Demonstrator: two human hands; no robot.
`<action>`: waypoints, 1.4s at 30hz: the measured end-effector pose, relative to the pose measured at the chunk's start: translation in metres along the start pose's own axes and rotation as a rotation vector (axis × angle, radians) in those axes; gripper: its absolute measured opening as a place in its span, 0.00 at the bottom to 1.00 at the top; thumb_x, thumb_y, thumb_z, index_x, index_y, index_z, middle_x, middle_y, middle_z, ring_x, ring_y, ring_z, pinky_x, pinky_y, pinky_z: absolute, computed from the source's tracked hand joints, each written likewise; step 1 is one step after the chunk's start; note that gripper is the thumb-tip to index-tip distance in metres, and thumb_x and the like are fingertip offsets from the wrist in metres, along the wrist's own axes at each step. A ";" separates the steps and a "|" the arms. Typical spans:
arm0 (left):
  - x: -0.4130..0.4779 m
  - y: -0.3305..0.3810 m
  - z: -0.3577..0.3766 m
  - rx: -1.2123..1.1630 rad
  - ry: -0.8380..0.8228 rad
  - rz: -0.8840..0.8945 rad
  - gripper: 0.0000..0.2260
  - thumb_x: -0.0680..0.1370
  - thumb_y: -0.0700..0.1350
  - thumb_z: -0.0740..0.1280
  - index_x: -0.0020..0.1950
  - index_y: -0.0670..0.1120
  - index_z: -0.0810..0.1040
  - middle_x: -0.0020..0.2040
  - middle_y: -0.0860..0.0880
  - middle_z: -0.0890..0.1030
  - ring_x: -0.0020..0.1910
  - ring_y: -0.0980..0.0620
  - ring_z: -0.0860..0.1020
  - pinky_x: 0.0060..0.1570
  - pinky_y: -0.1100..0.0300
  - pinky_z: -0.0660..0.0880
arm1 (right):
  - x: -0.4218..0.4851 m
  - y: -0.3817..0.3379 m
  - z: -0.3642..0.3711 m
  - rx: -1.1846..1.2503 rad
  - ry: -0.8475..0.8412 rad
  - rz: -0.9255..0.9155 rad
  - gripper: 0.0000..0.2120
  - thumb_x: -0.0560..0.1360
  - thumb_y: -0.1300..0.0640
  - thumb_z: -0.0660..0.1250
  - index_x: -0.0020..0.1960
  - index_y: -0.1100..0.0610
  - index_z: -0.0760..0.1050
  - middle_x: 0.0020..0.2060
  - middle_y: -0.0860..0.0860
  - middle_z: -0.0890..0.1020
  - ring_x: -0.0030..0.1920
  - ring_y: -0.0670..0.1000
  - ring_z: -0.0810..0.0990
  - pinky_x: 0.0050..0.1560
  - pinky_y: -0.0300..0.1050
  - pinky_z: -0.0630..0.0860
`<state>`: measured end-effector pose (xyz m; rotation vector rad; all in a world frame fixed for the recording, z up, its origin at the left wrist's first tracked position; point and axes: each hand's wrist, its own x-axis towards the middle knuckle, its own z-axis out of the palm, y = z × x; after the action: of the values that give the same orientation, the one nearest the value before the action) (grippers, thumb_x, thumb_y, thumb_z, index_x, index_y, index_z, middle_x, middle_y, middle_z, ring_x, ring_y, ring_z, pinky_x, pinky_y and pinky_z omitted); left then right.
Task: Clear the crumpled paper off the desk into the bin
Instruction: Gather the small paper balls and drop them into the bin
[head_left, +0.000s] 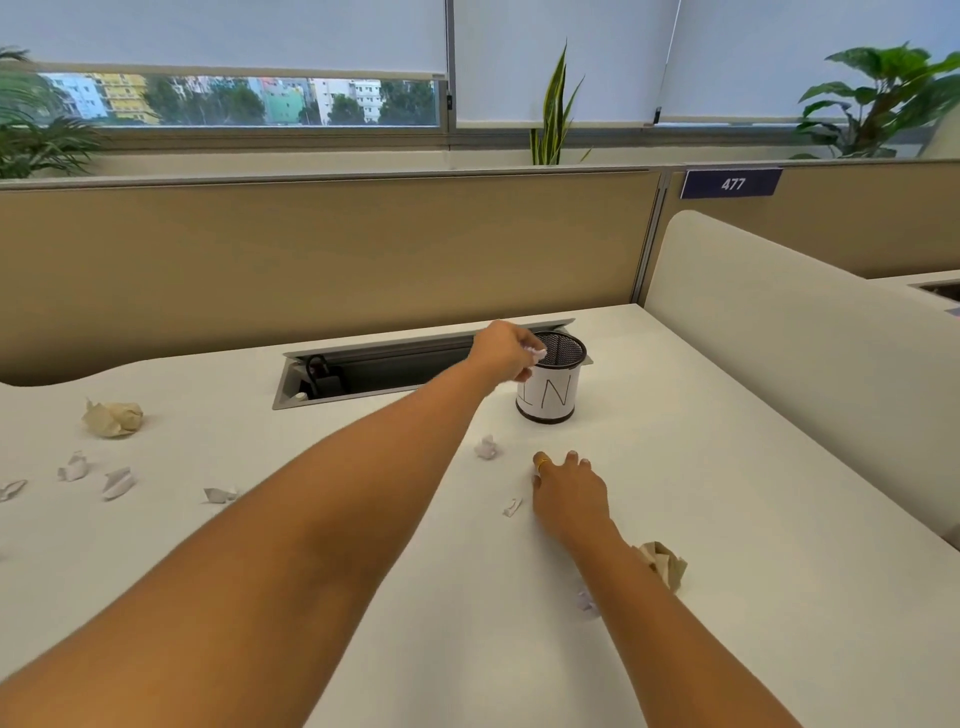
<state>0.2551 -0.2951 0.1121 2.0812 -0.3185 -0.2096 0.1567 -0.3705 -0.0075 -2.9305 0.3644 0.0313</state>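
White and small, the scrap (537, 352) sits pinched in the fingertips of your left hand (506, 353), right at the near rim of the bin (550, 395) rather than over its middle. The bin is a little black mesh cup with a hand-lettered white label, standing on the desk (727, 519) just in front of the open cable trough (384, 364).

Let go from where you are and the scrap may catch the rim and drop outside, or drift back into the trough, where it would be awkward to fish out. The bin looks light, so a knock from your wrist could tip it and spill whatever it holds.

Your right hand (571, 491) rests on the desk with its fingers loosely spread, gripping nothing you can see. Its forearm lies just beside a beige ball (665, 564), and a careless sweep could shove that away from you.

Inside the bin only dark mesh shows, so you cannot tell what it holds. The trough holds a black plug and cable at its left end.

Plenty remains: a larger beige wad (113, 418) far left, white bits (118, 483) near it, and two more (487, 447) close to your right hand.
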 end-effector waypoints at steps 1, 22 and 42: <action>0.008 0.007 0.001 0.028 -0.002 0.009 0.10 0.75 0.35 0.65 0.56 0.38 0.78 0.51 0.41 0.76 0.32 0.53 0.74 0.36 0.65 0.78 | 0.000 0.000 0.001 -0.001 0.002 0.000 0.18 0.81 0.56 0.48 0.70 0.54 0.61 0.65 0.62 0.69 0.64 0.60 0.68 0.58 0.49 0.71; 0.054 -0.004 -0.003 0.289 0.038 0.100 0.22 0.75 0.39 0.67 0.68 0.41 0.67 0.68 0.41 0.71 0.67 0.43 0.69 0.64 0.53 0.67 | 0.004 -0.007 0.003 -0.057 -0.053 0.024 0.19 0.82 0.55 0.47 0.72 0.54 0.57 0.70 0.68 0.63 0.71 0.65 0.60 0.65 0.53 0.68; -0.084 -0.186 -0.046 0.339 0.369 0.015 0.13 0.80 0.45 0.57 0.61 0.41 0.73 0.65 0.42 0.74 0.64 0.45 0.70 0.65 0.53 0.65 | -0.005 -0.040 0.007 0.329 -0.074 -0.018 0.25 0.81 0.54 0.52 0.75 0.58 0.50 0.76 0.58 0.52 0.76 0.57 0.52 0.74 0.49 0.55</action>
<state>0.2139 -0.1413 -0.0238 2.3949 -0.1502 0.2540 0.1615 -0.3293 -0.0070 -2.5988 0.2993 0.0700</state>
